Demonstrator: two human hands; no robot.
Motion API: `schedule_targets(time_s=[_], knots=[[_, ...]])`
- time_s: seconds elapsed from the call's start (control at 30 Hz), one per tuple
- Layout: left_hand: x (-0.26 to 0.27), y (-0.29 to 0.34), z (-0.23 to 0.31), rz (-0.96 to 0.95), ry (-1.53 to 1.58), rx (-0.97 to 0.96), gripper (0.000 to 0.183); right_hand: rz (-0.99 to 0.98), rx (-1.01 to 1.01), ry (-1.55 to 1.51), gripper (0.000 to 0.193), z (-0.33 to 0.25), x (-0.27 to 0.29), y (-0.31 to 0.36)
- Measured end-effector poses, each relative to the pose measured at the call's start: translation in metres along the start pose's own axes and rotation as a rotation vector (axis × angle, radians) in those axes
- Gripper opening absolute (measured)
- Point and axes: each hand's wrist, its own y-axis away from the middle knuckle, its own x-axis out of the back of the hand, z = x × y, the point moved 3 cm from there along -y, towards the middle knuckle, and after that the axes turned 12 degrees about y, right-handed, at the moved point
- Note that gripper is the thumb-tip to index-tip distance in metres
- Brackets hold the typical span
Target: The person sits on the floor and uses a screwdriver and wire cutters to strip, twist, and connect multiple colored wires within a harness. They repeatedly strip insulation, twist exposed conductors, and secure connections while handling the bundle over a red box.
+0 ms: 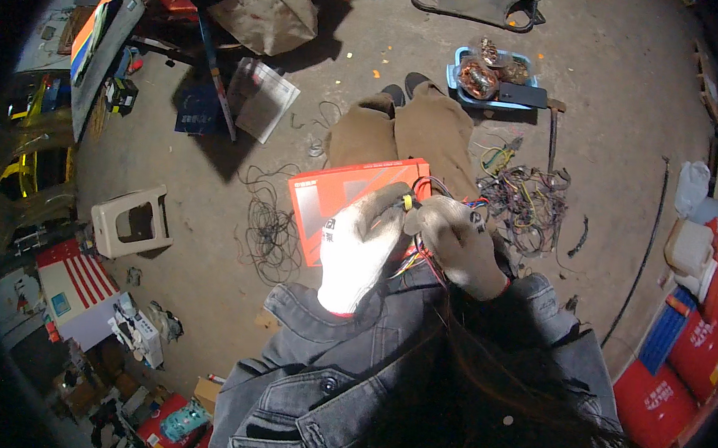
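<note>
My left hand [359,245], in a whitish work glove, is closed with its fingertips pinching a dark piece with a yellow band [408,202]; the exact kind is too small to tell. Close beside it my right hand [463,246], gloved too, is closed on a bundle of thin coloured wires. Loose wire ends [413,261] in white, yellow and other colours hang below the fingers, and some red and blue ones show beyond the right hand. Under the hands an orange-red flat box [316,189] lies across my lap. The fingers hide most of what they pinch.
Tangled wires [531,204] lie on the floor at right, with a hammer [553,133] beyond. A loose dark wire coil [269,226] is on the left. Farther out are a blue basket [500,105] of small parts, a beige stool [133,221] and a newspaper [261,99].
</note>
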Motion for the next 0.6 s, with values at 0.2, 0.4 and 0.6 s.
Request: schedule_targets(time_s=[0.2,0.4,0.6], knots=[[-0.001,0.005,-0.003,0.087,0.153,0.160,0.029,0.359,0.272,0.681,0.047,-0.016,0.018,-0.007],[-0.002,0.002,-0.007,0.125,0.294,0.139,0.030,0.379,0.386,0.587,0.045,-0.011,0.014,0.000],[0.001,0.005,-0.017,0.149,0.425,0.234,0.034,0.142,0.185,0.318,0.043,0.001,-0.027,0.002]])
